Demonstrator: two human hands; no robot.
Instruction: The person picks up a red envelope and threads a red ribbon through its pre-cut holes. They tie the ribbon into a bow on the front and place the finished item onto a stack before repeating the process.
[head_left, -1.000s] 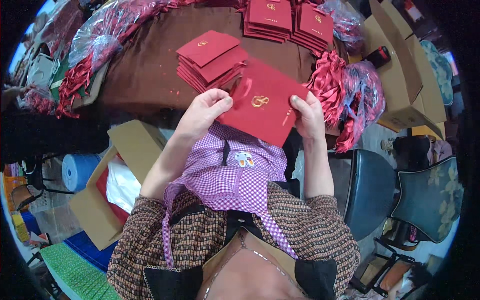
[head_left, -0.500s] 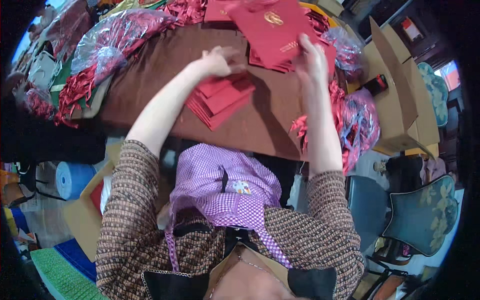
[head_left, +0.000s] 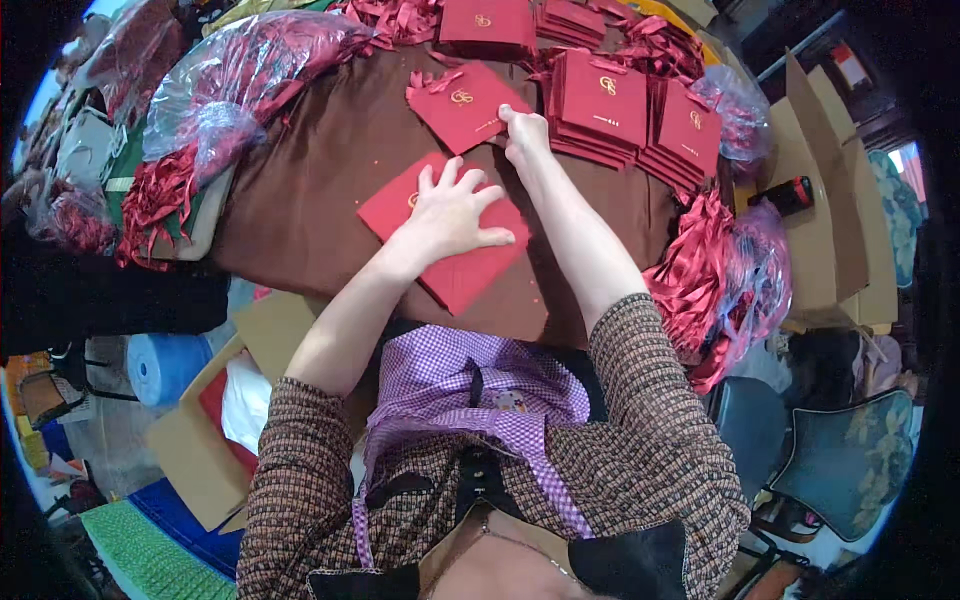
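Observation:
My left hand (head_left: pixel 455 212) lies spread, palm down, on a stack of flat red paper gift bags (head_left: pixel 468 280) near the table's front edge. Its fingers are apart and hide much of the top bag. Between the thumb and fingers of my right hand (head_left: pixel 525 133) is the right corner of another red gift bag (head_left: pixel 450 110). This bag has a gold emblem and a red ribbon at its far left edge. It is tilted, just beyond the stack.
Stacks of red gift bags (head_left: pixel 598 100) stand at the far right of the brown-covered table (head_left: pixel 300 210). Bundles of red ribbon (head_left: pixel 695 260) hang over the right edge; plastic-wrapped ribbon bundles (head_left: pixel 240 75) lie at the left. An open cardboard box (head_left: pixel 815 240) is on the right.
My right hand has come left from the far right stacks, bringing a red gift bag along. My left hand has come down flat onto the near stack. The view has shifted slightly.

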